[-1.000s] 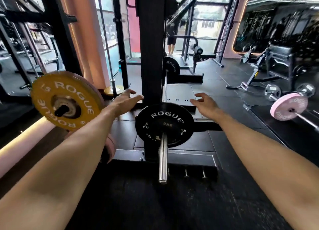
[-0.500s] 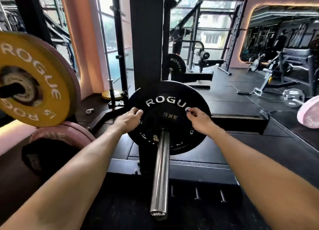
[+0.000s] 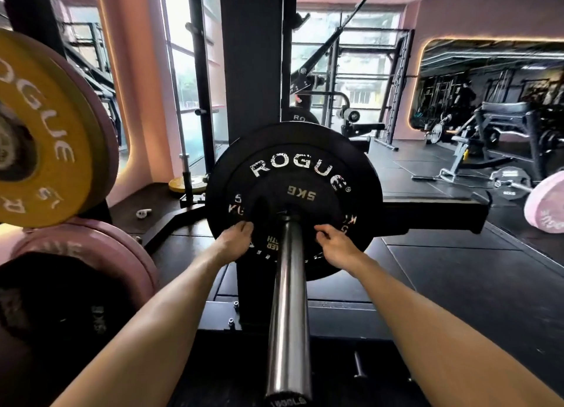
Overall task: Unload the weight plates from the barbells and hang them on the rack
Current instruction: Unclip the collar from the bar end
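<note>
The black ROGUE 5KG plate (image 3: 293, 193) sits on the steel barbell sleeve (image 3: 288, 309) before the black rack upright (image 3: 250, 55), its lower face gripped by curled fingers of the left hand (image 3: 235, 240) and right hand (image 3: 334, 244), with a yellow plate (image 3: 42, 138) hanging at far left.

- 5 kg plate (image 3: 293, 174) sitting on the barbell sleeve (image 3: 288, 309), sleeve running toward the viewer.
- Larger plate (image 3: 370, 193) sitting directly behind it on the same sleeve.
- Left hand (image 3: 233, 241) and right hand (image 3: 334, 248) lying on the lower face of the 5 kg plate, one either side of the sleeve.
- Rack upright (image 3: 251, 55) standing behind the plates.
- 15 kg plate (image 3: 45, 138) hanging at far left, another plate (image 3: 106, 150) behind it.
- Stored plates (image 3: 100, 254) sitting below those.
- Loaded barbell (image 3: 546, 205) lying on the floor at far right.
</note>
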Motion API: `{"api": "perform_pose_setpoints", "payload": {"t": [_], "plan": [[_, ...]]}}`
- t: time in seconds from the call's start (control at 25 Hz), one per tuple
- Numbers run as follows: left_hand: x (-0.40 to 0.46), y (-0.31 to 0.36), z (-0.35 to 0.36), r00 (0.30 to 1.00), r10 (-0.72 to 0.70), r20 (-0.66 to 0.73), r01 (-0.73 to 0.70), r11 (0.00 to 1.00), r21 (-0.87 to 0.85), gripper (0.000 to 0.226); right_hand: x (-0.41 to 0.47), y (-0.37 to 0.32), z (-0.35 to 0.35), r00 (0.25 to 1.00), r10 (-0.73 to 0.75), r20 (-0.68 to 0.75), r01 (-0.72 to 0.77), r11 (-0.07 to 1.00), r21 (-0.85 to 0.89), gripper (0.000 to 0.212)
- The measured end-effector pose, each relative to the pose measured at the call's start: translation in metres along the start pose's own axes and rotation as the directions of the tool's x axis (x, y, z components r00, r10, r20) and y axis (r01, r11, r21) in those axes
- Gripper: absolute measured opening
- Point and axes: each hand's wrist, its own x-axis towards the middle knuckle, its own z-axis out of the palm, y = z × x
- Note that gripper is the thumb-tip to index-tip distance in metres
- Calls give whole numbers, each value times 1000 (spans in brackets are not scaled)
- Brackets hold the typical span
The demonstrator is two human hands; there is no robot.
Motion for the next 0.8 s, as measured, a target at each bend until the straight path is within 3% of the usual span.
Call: {"api": "perform_pose_setpoints", "payload": {"t": [0.24,0.44,0.6,0.8], "plan": [[15,-11,24,996,45,81,-21,962,-273,28,7,0,21,1000,22,2,-22,999,50,45],[11,3,28,990,107,96,-48,876,-479,23,10,7,27,999,-30,-14,29,997,-69,52],[16,6,28,995,92,48,-54,857,-512,27,9,6,29,998,-65,-1,64,984,-165,58],[18,4,26,992,128,11,-105,857,-505,30,5,6,30,999,-50,10,51,985,-164,61]]}}
